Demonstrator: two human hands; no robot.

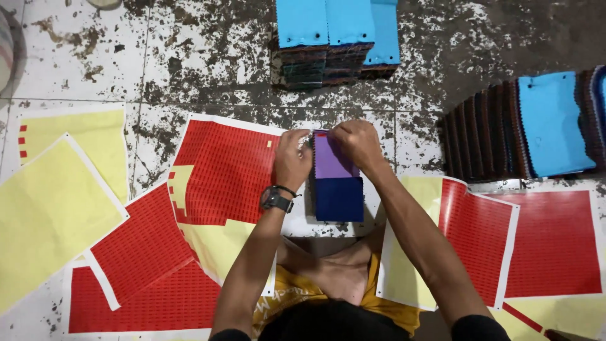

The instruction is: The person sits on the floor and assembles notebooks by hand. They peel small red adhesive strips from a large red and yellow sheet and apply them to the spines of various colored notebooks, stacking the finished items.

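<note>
Now, swatch stack (338, 183): on the floor between both hands, long axis running away from the person.
Left hand (291, 159): fingers pinched on its upper left edge.
Right hand (357, 143): fingers clamped on its top purple swatch (332, 161).

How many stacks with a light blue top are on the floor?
2. One stack lies at the top centre, beyond the hands. The other, a fanned row, lies at the right edge. More may lie out of view.
</note>
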